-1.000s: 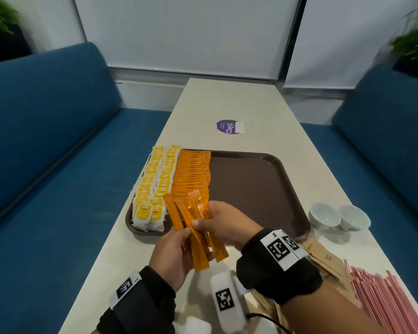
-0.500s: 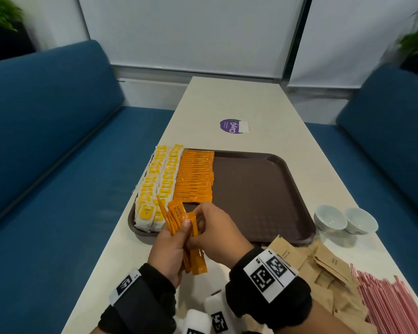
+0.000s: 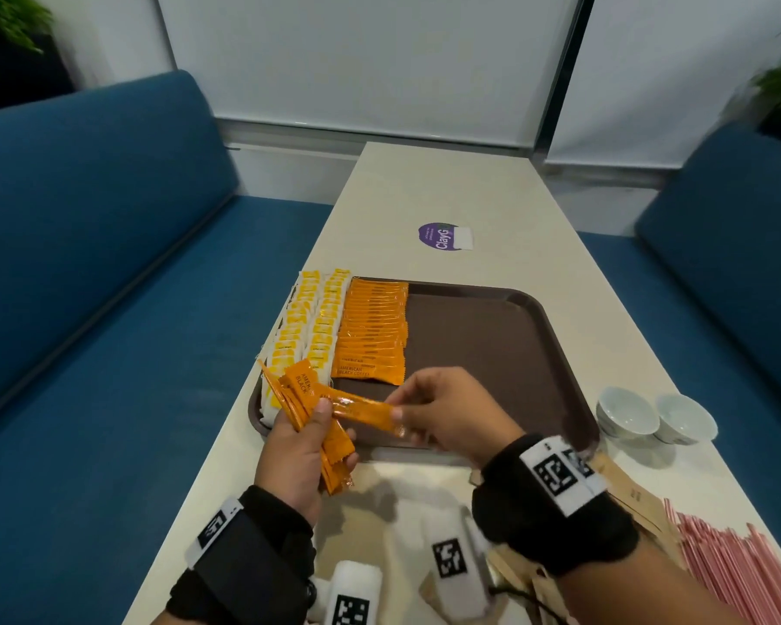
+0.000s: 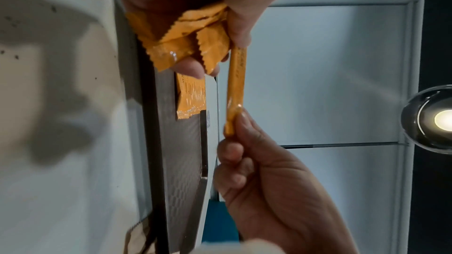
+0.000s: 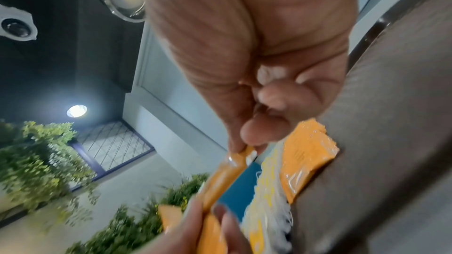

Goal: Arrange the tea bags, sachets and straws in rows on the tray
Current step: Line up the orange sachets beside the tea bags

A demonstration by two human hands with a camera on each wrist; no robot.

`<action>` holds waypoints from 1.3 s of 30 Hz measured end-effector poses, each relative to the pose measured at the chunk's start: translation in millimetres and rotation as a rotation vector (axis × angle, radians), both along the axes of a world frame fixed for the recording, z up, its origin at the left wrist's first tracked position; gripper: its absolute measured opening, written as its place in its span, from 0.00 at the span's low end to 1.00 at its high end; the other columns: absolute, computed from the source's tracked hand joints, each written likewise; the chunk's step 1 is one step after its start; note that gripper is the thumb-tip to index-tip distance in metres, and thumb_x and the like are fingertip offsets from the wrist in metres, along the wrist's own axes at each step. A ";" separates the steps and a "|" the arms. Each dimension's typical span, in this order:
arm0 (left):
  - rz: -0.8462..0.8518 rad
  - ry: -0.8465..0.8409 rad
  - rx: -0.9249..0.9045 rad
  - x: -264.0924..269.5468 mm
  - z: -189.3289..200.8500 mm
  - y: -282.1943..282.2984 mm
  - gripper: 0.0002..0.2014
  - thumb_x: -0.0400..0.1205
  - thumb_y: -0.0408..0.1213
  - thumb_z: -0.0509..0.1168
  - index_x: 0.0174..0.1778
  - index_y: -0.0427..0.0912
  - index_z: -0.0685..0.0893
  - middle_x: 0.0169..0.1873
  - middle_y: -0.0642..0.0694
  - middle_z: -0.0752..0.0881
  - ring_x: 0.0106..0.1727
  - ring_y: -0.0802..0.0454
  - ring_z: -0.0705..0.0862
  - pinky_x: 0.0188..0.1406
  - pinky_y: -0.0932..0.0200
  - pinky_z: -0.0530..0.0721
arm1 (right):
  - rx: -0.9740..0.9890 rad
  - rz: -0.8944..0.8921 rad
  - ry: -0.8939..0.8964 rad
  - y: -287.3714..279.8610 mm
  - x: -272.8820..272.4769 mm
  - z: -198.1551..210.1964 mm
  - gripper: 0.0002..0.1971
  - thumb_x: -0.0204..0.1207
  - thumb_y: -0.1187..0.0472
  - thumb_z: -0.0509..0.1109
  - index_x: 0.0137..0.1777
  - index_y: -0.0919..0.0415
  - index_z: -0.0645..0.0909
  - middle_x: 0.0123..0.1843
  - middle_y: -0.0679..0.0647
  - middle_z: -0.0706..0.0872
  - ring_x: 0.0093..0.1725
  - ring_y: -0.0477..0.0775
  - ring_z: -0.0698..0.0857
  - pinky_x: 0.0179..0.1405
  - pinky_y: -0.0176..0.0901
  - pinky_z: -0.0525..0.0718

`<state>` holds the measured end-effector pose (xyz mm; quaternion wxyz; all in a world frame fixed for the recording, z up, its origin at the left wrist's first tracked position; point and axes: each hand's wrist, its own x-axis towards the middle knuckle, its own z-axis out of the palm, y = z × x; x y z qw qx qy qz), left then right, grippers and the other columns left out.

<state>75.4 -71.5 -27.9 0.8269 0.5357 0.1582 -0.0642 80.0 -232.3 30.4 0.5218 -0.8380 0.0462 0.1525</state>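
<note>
The left hand grips a fanned bundle of orange coffee sachets. The right hand pinches one single sachet by its end, its other end at the left thumb. Just beyond both grips, the brown tray carries a sachet row beside yellow tea bags.

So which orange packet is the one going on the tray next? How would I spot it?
Find the brown tray on the long table, then the two hands at its near edge. The left hand grips a fanned bunch of orange sachets. The one you want is the single orange sachet pinched by the right hand: it lies sideways between the hands, apart from the bunch.
</note>
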 end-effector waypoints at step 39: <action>-0.091 0.119 -0.047 -7.9 -0.7 10.8 0.02 0.82 0.37 0.62 0.48 0.46 0.78 0.42 0.39 0.83 0.42 0.41 0.85 0.36 0.47 0.86 | -0.590 0.072 0.121 4.7 118.8 -24.8 0.15 0.74 0.52 0.74 0.50 0.64 0.80 0.41 0.55 0.86 0.49 0.55 0.87 0.53 0.46 0.84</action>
